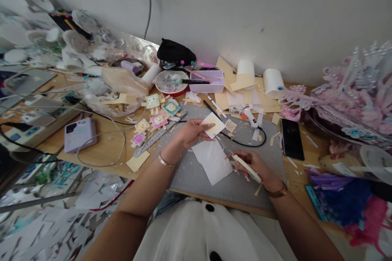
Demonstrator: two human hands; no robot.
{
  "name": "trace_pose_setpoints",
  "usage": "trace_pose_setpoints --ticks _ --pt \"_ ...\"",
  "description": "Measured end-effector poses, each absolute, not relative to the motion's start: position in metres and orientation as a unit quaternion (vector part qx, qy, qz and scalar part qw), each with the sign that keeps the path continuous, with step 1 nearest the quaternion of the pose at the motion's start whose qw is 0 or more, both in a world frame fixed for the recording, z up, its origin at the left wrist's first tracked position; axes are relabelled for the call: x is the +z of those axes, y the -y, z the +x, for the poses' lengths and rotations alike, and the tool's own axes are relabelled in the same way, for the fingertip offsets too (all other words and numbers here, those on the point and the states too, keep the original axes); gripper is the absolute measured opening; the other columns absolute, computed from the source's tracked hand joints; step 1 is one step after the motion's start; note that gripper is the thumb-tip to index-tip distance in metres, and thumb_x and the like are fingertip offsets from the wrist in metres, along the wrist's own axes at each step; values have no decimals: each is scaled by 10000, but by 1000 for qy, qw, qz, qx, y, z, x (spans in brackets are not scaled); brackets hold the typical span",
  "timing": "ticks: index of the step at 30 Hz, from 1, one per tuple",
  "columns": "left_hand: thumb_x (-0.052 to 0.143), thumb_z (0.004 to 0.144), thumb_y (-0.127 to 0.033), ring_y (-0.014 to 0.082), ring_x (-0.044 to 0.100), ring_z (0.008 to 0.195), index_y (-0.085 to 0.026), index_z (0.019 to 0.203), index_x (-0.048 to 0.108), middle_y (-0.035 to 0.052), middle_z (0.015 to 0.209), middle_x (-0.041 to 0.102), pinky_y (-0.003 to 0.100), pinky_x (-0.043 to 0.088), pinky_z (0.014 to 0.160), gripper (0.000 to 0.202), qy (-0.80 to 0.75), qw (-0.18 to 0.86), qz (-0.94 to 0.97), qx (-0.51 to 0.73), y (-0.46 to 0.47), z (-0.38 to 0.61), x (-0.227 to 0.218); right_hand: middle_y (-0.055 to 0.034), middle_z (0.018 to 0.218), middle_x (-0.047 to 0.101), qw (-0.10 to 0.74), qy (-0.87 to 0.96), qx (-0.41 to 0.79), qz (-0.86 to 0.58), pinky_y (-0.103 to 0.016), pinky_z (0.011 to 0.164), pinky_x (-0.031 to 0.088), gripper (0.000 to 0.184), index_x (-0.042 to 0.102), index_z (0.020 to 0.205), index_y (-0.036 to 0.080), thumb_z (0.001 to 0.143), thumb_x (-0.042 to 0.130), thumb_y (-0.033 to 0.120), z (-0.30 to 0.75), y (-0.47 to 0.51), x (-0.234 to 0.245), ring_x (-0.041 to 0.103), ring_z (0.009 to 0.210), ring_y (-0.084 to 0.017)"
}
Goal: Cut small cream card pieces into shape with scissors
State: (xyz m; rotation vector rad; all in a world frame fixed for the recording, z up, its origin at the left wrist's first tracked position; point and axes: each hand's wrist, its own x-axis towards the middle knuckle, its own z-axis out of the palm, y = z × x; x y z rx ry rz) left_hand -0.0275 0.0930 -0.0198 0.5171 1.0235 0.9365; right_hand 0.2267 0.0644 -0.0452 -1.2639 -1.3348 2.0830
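- White garment (180,232), black-buttoned, nearest of all, fronting the wooden worktop (114,167), and that's a busy one!
- Grey mat (190,177) next, specked with scraps, a loose white sheet (211,159) lying under the action.
- Right hand (255,163): grip closed around pale-handled scissors (246,166), blades aimed at the card; whether they touch it, I cannot tell.
- Left hand (193,131): thumb and fingers clamped on the white card (218,127), held up over the mat.
- Five decorated pieces (158,120) sit near the ruler (156,136), some with faces; those look done, I'd say.
- And the card itself: small, angular, a pale yellow patch inside a white margin. Part-done, by my reckoning, with that margin apparently untrimmed.
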Motion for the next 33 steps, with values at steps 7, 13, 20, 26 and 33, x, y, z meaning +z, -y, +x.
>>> trace_pose_setpoints --ticks 7,13,20,26,33 --pt "738 769 -153 144 680 576 -64 790 699 84 706 727 225 582 544 100 -465 738 239 427 -95 -31 -18 -11 684 668 181 494 730 -437 -172 321 389 405 678 940 139 605 814 320 228 -65 -39 418 359 -37" --pt "746 753 -131 130 657 533 -60 753 704 73 665 718 234 588 554 83 -460 745 234 424 -93 -26 -18 10 632 645 163 472 742 -447 -169 316 372 422 686 963 134 596 804 306 226 -65 -38 414 344 -36" --pt "737 756 -119 131 656 548 -64 748 710 79 689 725 253 595 575 62 -447 753 224 429 -93 -26 -22 25 637 647 164 466 738 -460 -153 308 376 450 708 962 146 565 830 319 223 -65 -39 410 334 -22" --pt "757 743 -137 129 652 540 -70 739 705 82 694 727 266 600 596 85 -445 755 226 424 -93 -27 -22 1 688 678 179 451 737 -470 -176 302 384 474 723 944 151 525 857 329 223 -63 -43 413 333 -31" --pt "759 744 -143 133 667 546 -59 760 705 83 695 727 229 593 561 102 -465 746 230 418 -93 -27 -21 11 673 661 174 471 730 -463 -169 321 384 451 710 942 143 566 835 358 224 -62 -42 400 336 -22"
